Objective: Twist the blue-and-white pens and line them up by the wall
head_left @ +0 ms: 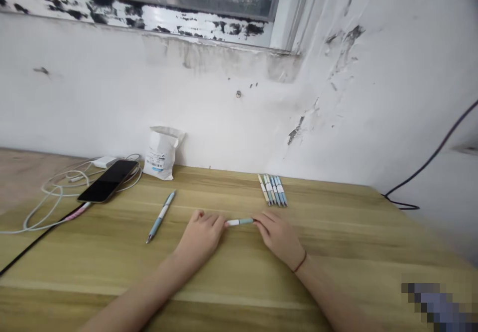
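White and pale-green, a slender pen (240, 221) spans the gap between your hands: your left hand (201, 235) pinches one end, your right hand (279, 237) the other. Beyond, a row of slim pastel pens (275, 190) rests on the wood-grained tabletop (231, 282).

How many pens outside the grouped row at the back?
2: the held pen, between the left hand and right hand; the loose pen, lying on the table left of the left hand.

Phone (108, 181) left, packet (160, 155) behind loose pen (161, 216), pen row (275, 190) right
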Demonstrator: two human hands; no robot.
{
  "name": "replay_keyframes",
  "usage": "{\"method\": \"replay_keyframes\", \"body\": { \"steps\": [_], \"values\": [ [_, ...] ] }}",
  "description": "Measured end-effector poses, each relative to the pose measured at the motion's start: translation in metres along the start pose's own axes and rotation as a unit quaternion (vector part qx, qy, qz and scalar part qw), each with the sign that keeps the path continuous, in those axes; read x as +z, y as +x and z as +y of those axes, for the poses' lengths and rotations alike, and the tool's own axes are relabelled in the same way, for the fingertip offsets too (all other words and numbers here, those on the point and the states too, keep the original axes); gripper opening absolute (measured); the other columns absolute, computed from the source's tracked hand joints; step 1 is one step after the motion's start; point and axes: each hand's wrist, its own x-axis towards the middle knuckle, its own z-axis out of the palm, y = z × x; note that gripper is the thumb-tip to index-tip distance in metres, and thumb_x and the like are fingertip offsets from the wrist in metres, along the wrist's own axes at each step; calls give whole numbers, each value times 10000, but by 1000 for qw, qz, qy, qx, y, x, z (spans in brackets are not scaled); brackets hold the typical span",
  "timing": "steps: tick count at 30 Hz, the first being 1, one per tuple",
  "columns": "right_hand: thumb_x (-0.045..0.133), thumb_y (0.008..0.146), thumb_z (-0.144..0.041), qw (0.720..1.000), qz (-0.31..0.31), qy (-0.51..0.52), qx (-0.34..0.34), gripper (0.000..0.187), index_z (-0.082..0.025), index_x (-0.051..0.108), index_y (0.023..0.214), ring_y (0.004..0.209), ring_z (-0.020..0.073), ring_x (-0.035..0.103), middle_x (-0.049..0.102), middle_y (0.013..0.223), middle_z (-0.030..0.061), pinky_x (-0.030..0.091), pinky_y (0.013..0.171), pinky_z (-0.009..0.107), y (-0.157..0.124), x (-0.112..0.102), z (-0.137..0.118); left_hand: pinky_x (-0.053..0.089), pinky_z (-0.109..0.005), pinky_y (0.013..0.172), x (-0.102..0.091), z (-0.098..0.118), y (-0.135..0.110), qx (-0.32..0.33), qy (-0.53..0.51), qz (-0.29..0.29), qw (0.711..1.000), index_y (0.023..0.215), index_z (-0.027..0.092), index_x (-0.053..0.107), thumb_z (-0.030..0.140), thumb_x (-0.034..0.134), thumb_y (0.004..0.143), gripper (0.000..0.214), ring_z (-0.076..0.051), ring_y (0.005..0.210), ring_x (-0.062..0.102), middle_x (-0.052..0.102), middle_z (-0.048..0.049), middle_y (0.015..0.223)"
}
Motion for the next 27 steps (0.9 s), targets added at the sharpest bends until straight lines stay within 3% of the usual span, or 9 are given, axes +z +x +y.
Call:
{"method": "replay_keyframes", "body": {
  "steps": [3, 7, 13, 16, 18, 22, 27],
  "values": [
    [460, 886, -183, 999, -1, 54, -3, 170, -210, 608, 965, 808, 178, 574, 641, 872, 53, 462, 726, 313, 0, 0, -5, 381, -329, 774, 1, -3, 0, 17, -25, -15, 999, 1165, 214, 497, 65, 393, 860, 355, -190, 875, 574, 629, -45, 942],
    [456, 897, -255, 989, -9, 141, 34, 172, -210, 616, 944, 816, 181, 594, 659, 882, 55, 476, 730, 315, 0, 1, -9, 419, -321, 815, 2, -5, 1, 15, -60, -53, 997, 1190, 230, 482, 35, 372, 836, 419, -189, 926, 546, 601, -49, 988],
    [493, 872, -247, 973, 7, 211, 94, 157, -221, 627, 951, 780, 162, 606, 667, 876, 33, 487, 719, 286, 0, 5, -10, 457, -314, 724, -4, 2, 1, -8, -59, -62, 996, 1265, 331, 435, 343, 405, 905, 361, -191, 812, 566, 582, -37, 909],
    [541, 845, -286, 969, 1, 223, 103, 210, -218, 596, 1035, 781, 168, 593, 652, 896, 39, 481, 728, 292, 1, 4, -13, 450, -277, 639, -3, 3, 1, -26, -26, -73, 997, 1242, 375, 453, 346, 396, 914, 334, -177, 725, 579, 590, -17, 841],
    [520, 860, -315, 969, -7, 224, 108, 218, -210, 593, 1037, 803, 174, 589, 649, 903, 45, 474, 738, 298, 1, 3, -13, 451, -281, 646, -1, 2, 1, -25, -17, -76, 997, 1212, 358, 483, 324, 394, 917, 310, -177, 723, 586, 600, -17, 830],
    [420, 909, -287, 972, -20, 212, 96, 235, -201, 626, 835, 759, 171, 588, 649, 801, 40, 462, 708, 294, 2, 4, -13, 455, -313, 725, 2, 1, 1, 1, -25, -47, 999, 1156, 297, 527, 277, 398, 915, 274, -187, 802, 588, 613, -34, 877],
    [530, 846, -290, 972, -5, 220, 86, 146, -213, 599, 949, 817, 176, 588, 643, 875, 38, 469, 751, 302, 2, 2, -17, 460, -333, 775, 5, 3, 1, 31, -66, -12, 997, 1087, 186, 544, 161, 375, 897, 255, -201, 894, 572, 614, -76, 991]
  ]
}}
